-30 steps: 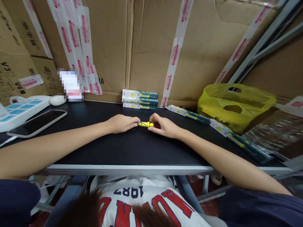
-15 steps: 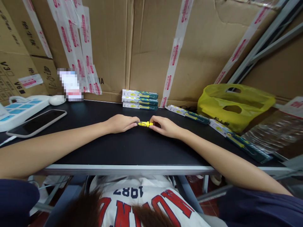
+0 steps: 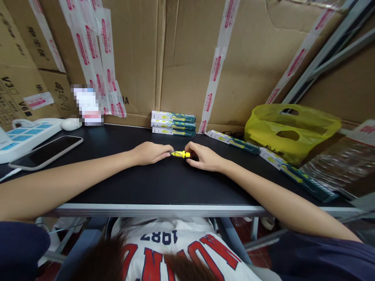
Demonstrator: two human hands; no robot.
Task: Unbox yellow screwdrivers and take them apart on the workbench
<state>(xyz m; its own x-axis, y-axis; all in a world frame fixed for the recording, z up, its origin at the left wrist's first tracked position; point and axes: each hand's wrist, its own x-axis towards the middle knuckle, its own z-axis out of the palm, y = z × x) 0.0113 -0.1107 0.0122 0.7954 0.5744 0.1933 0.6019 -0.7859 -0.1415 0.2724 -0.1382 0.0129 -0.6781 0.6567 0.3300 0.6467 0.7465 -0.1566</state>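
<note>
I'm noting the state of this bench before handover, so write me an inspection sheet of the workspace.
Surface: black tabletop with a metal front edge; no spill seen.
Job's things: small yellow item between the hands; stack of three slim boxes behind it.
Clutter: phone and white power strip at left; yellow bag at right.
Grippers: bare hands; left hand pinches the item's left end, right hand is at its right end, whether gripping is unclear.
Cables: white cable running to the phone.
Surroundings: taped cardboard behind, metal frame at right; nobody else seen.
</note>
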